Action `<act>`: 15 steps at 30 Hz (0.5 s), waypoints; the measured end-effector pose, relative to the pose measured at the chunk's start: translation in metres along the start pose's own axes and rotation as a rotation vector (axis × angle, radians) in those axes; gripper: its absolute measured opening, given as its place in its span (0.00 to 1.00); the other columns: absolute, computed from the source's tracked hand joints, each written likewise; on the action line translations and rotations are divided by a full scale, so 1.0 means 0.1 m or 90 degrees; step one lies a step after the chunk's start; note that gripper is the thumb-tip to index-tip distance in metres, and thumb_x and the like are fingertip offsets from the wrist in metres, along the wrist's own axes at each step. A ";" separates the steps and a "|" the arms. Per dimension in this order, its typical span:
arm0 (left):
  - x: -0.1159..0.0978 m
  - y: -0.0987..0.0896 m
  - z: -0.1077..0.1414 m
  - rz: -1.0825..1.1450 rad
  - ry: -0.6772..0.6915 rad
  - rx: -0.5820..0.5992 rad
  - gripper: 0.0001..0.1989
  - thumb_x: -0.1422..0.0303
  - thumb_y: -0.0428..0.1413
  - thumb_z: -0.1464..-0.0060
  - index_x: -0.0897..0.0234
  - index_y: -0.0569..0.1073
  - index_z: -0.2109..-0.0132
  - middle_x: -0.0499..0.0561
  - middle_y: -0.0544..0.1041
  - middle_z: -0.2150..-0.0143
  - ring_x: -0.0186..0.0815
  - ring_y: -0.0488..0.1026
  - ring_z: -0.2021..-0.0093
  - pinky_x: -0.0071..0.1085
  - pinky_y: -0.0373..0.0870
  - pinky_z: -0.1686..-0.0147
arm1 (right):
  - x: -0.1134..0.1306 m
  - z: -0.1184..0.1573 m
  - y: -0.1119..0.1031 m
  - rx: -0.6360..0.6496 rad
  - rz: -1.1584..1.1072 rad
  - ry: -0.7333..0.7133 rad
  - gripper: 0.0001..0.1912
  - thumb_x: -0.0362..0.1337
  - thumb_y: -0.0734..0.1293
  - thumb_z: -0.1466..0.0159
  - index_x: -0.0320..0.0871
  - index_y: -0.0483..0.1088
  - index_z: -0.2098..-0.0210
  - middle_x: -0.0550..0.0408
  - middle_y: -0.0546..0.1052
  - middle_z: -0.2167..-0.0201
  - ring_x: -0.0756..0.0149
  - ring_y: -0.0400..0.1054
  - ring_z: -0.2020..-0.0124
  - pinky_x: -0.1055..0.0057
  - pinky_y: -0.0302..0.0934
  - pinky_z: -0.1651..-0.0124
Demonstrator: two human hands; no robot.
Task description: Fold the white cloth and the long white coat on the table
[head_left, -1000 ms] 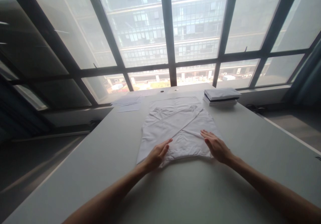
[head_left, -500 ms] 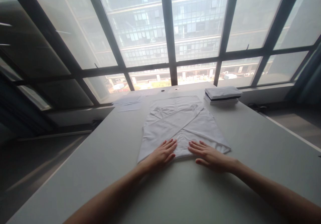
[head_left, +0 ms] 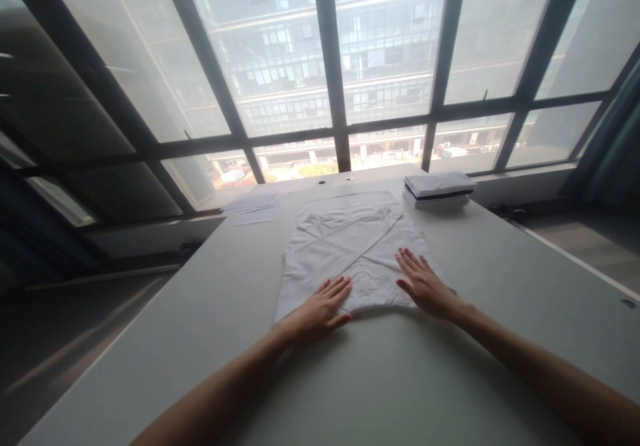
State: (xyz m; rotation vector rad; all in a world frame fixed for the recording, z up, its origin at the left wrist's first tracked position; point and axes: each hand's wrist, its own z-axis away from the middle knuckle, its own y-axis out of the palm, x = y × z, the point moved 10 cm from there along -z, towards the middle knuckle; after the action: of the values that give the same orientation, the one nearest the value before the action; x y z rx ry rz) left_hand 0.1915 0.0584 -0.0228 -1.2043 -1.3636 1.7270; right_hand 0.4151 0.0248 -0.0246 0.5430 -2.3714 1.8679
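Observation:
A white shirt (head_left: 345, 239) lies face down or folded flat on the table, its sleeves crossed over the body; some wrinkles show near its lower edge. My left hand (head_left: 325, 306) rests flat on the lower left part of the shirt, fingers stretched out. On the lower right part is my right hand (head_left: 425, 285), palm down with the fingers extended and the thumb apart. Neither hand grasps the cloth.
The white table (head_left: 220, 299) reaches to the large window. At its far right stands a stack of folded white cloth (head_left: 440, 189) with a dark layer in it. Sheets of white paper (head_left: 255, 209) lie at the far left. A small dark object (head_left: 628, 303) sits near the right edge.
My right hand has moved right and away from me across the shirt, its fingers now pointing more forward. My left hand has stayed nearly in place. The view has shifted slightly.

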 end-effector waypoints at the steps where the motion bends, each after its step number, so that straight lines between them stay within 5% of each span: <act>1: 0.00 0.00 0.00 0.001 -0.003 0.002 0.40 0.44 0.42 0.30 0.64 0.48 0.23 0.60 0.45 0.23 0.49 0.41 0.23 0.49 0.41 0.26 | -0.08 0.00 0.07 0.036 0.009 0.021 0.40 0.57 0.49 0.25 0.35 0.51 0.26 0.36 0.50 0.25 0.49 0.38 0.23 0.41 0.38 0.26; 4: 0.00 -0.01 0.01 0.001 -0.002 0.002 0.40 0.44 0.42 0.30 0.64 0.48 0.23 0.60 0.45 0.23 0.49 0.41 0.23 0.50 0.41 0.26 | -0.20 0.02 0.22 0.116 0.017 0.035 0.41 0.59 0.48 0.26 0.34 0.53 0.26 0.35 0.51 0.26 0.48 0.41 0.24 0.41 0.41 0.27; 7: 0.00 0.00 0.01 0.002 0.002 0.002 0.40 0.44 0.42 0.30 0.64 0.47 0.23 0.60 0.44 0.23 0.49 0.40 0.23 0.50 0.41 0.26 | -0.19 0.02 0.16 0.100 0.023 0.023 0.36 0.54 0.51 0.25 0.34 0.58 0.29 0.35 0.55 0.27 0.48 0.45 0.25 0.43 0.45 0.27; 11: 0.00 0.03 0.00 0.024 -0.004 0.014 0.40 0.44 0.42 0.30 0.65 0.48 0.23 0.59 0.43 0.22 0.48 0.39 0.23 0.49 0.38 0.26 | -0.07 0.02 -0.11 0.000 -0.032 -0.001 0.26 0.45 0.52 0.24 0.40 0.77 0.47 0.38 0.76 0.41 0.50 0.67 0.36 0.46 0.52 0.30; 15: 0.02 -0.07 0.01 0.119 -0.009 0.005 0.40 0.44 0.44 0.31 0.62 0.50 0.23 0.57 0.47 0.23 0.47 0.43 0.23 0.48 0.40 0.26 | 0.09 0.08 -0.42 -0.140 -0.166 -0.063 0.16 0.41 0.60 0.26 0.44 0.79 0.52 0.44 0.82 0.54 0.55 0.76 0.51 0.55 0.69 0.44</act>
State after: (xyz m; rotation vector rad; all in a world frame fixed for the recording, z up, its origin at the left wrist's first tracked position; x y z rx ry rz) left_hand 0.1890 0.0622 -0.0163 -1.3540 -1.2865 1.8701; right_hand 0.4211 0.0067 0.0143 0.8899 -2.3871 1.4836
